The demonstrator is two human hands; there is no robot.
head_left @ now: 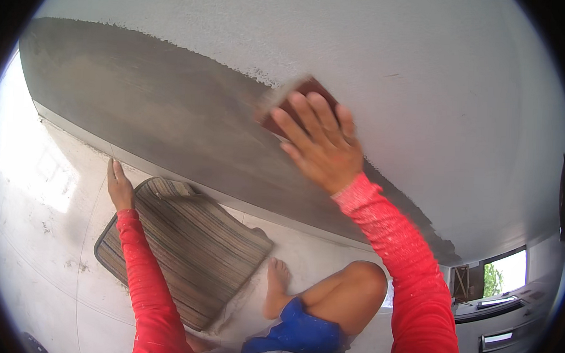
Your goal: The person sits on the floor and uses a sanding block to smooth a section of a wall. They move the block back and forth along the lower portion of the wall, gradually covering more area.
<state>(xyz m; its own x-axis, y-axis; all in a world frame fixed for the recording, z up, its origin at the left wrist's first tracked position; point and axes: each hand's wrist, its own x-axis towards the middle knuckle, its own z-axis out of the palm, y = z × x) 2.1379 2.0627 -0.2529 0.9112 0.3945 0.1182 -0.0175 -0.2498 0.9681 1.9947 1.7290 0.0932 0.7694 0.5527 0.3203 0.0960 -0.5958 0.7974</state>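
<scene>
My right hand (322,137) presses a reddish-brown piece of sandpaper (310,86) flat against the wall, its fingers spread over the back. The sandpaper lies across the ragged border between the grey patch (172,102) and the white wall surface (388,61); its left edge is smeared by motion. Low on the left, my left hand (119,185) is stretched out near the foot of the wall, beside a striped mat (191,248). Nothing shows in it, and its fingers point toward the baseboard (144,164). Whether it touches the floor I cannot tell.
The mat lies on a dusty white tiled floor (58,249), one corner folded over. My bent leg (347,293) and bare foot (277,287) are close to its right edge. Far right, a window (505,274) shows greenery. Bright light falls on the floor at left.
</scene>
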